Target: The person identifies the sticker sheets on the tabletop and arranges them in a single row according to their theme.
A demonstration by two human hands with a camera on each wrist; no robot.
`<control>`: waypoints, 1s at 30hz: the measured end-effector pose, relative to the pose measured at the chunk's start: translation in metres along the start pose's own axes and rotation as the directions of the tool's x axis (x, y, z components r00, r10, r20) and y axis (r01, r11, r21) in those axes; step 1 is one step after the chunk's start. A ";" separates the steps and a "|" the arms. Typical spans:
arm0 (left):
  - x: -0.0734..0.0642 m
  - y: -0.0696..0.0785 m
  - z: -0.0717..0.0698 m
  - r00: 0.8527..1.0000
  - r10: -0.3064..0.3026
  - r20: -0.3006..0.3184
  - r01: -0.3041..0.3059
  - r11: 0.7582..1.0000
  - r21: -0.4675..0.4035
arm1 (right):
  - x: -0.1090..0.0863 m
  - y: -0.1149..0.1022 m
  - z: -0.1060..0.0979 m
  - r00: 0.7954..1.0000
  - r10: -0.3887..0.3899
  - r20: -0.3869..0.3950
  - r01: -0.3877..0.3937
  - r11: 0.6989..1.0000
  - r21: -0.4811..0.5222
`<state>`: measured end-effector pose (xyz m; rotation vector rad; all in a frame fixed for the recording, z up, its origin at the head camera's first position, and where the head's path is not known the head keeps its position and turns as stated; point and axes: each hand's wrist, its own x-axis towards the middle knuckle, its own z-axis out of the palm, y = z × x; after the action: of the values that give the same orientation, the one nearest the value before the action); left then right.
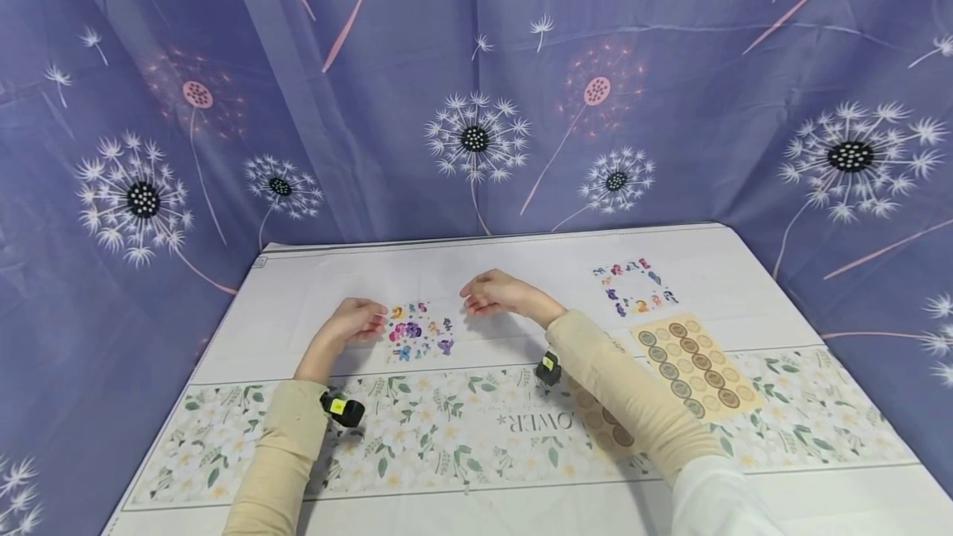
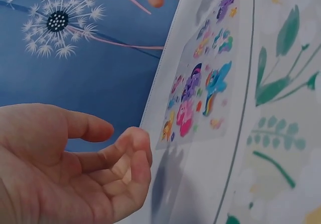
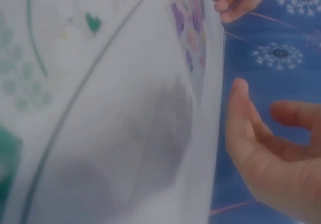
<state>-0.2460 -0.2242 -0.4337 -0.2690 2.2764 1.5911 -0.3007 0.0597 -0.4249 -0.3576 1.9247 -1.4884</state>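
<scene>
A clear sheet of colourful cartoon pony stickers (image 1: 413, 329) lies flat on the white table cover, between the two hands. Just left of it, my left hand (image 1: 356, 321) hovers with loosely bent fingers and nothing in them. In the left wrist view, a gap shows between the left thumb and the fingers (image 2: 135, 158). My right hand (image 1: 500, 294) is raised at the sheet's upper right, its fingers relaxed and its thumb apart. The right wrist view shows the right hand (image 3: 271, 153) holding nothing, with its shadow on the cover.
Another clear pony sticker sheet (image 1: 612, 294) lies at the back right. In front of it is a tan sheet of round seal stickers (image 1: 696, 366); a similar tan sheet (image 1: 596, 420) is partly hidden under the right forearm. A blue dandelion-print curtain (image 1: 372, 147) surrounds the table.
</scene>
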 end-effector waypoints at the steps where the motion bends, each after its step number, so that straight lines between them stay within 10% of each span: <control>1: 0.001 0.001 0.002 1.000 0.002 -0.003 -0.002 1.000 -0.003 | 0.000 0.000 -0.003 1.000 -0.003 -0.010 0.003 1.000 0.010; 30: 0.020 0.009 0.028 0.994 0.088 0.066 -0.069 0.965 -0.252 | -0.029 -0.005 -0.070 0.987 0.037 -0.155 -0.023 0.996 0.087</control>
<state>-0.2627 -0.1939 -0.4427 -0.1782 2.0522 1.8976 -0.3255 0.1280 -0.4018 -0.1771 1.9705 -1.6144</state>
